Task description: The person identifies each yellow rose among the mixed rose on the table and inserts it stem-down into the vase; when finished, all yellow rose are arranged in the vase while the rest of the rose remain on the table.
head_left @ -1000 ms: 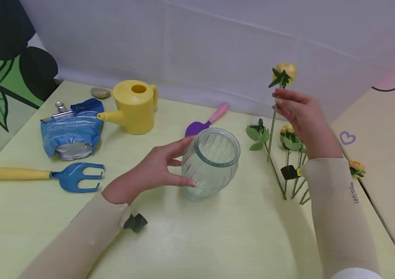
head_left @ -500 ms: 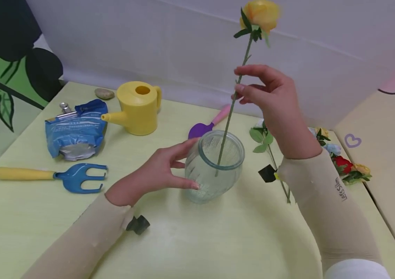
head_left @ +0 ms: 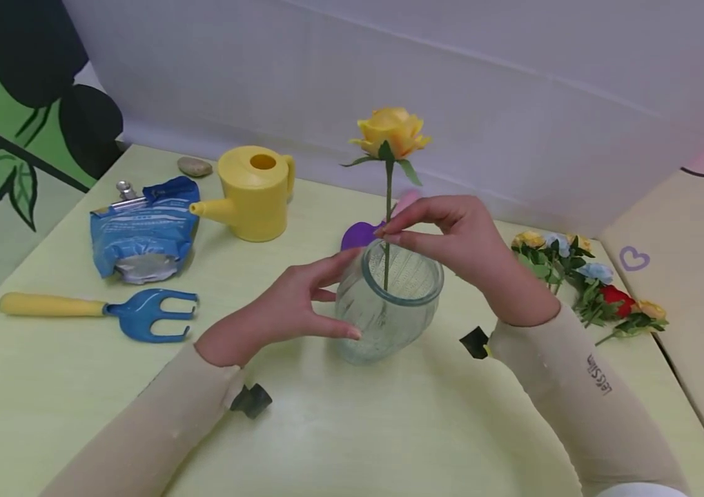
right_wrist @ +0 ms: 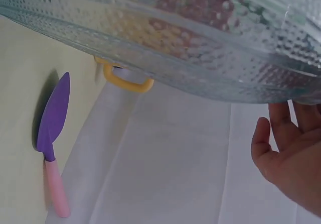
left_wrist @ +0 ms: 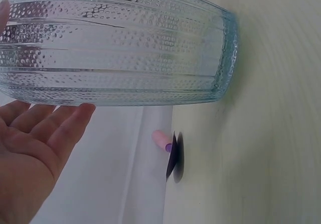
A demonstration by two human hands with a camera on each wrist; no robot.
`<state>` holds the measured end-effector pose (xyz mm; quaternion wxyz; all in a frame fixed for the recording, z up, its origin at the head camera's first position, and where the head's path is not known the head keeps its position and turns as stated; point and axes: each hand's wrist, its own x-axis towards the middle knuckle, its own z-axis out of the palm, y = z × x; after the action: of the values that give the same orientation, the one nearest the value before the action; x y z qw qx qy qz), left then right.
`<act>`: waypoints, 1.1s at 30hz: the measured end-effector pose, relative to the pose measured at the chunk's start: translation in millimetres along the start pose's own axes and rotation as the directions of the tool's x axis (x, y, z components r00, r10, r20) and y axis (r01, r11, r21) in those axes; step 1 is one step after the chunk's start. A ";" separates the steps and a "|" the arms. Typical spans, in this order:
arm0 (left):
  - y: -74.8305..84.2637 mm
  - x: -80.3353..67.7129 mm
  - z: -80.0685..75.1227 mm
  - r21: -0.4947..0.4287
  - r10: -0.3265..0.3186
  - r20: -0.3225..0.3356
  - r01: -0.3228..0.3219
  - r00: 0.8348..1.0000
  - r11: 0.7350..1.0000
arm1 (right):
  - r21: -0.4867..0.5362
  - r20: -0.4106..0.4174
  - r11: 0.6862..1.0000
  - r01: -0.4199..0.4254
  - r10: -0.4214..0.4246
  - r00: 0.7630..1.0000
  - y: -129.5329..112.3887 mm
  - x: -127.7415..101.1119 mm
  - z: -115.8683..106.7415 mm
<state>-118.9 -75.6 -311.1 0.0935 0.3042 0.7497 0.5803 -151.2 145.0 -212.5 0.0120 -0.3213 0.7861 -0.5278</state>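
The yellow rose (head_left: 391, 131) has dropped, stem now deep in the glass vase (head_left: 387, 304); right hand (head_left: 459, 241) still pinches the stem, left hand (head_left: 277, 310) steadies the vase with straight fingers.

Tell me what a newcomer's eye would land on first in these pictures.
First, the yellow rose standing upright at the table's middle, its stem pinched by the right hand and reaching down into the glass jar, which the left hand steadies from the side. Next, the yellow watering can behind and to the left, and the bunch of flowers lying at the right edge.
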 end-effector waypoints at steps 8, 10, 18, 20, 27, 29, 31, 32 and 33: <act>3.1 -0.5 0.8 0.017 -0.007 0.005 0.007 1.000 1.000 | 0.060 0.070 0.997 0.043 -0.047 0.996 8.4 -4.6 -1.1; 3.3 -0.1 0.6 0.023 -0.010 0.008 0.010 1.000 1.000 | 0.061 0.086 0.997 0.052 -0.057 0.995 10.2 -6.1 -2.2; 0.7 1.1 -0.1 0.022 -0.037 0.009 0.036 0.999 0.999 | 0.083 0.115 0.997 -0.003 -0.007 0.993 14.8 -13.3 -12.2; 0.4 1.2 0.0 0.019 -0.037 0.005 0.036 0.999 0.999 | 0.070 0.089 0.997 -0.034 0.028 0.996 13.6 -15.1 -16.3; 0.3 1.4 0.2 0.019 -0.026 -0.007 0.026 1.000 0.999 | 0.066 -0.023 0.988 -0.142 0.144 0.989 10.2 -22.2 -40.2; 0.5 1.3 0.3 0.017 -0.023 -0.006 0.023 1.000 1.000 | 0.081 -0.072 0.983 -0.168 0.174 0.982 11.6 -24.5 -49.1; 0.3 1.3 0.5 0.017 -0.022 -0.006 0.022 1.000 1.000 | 0.104 -0.137 0.976 -0.190 0.203 0.970 15.3 -27.9 -58.4; 0.1 1.3 0.6 0.015 -0.019 -0.006 0.019 1.000 1.000 | 0.119 -0.170 0.973 -0.197 0.216 0.962 18.4 -29.8 -63.3; -0.2 1.2 0.7 0.013 -0.016 -0.006 0.016 1.000 1.000 | 0.131 -0.200 0.971 -0.202 0.226 0.953 22.6 -31.9 -68.1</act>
<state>-119.6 -74.4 -311.2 0.0938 0.2970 0.7561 0.5756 -161.4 222.8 -211.6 0.0021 -0.1744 0.7830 -0.5971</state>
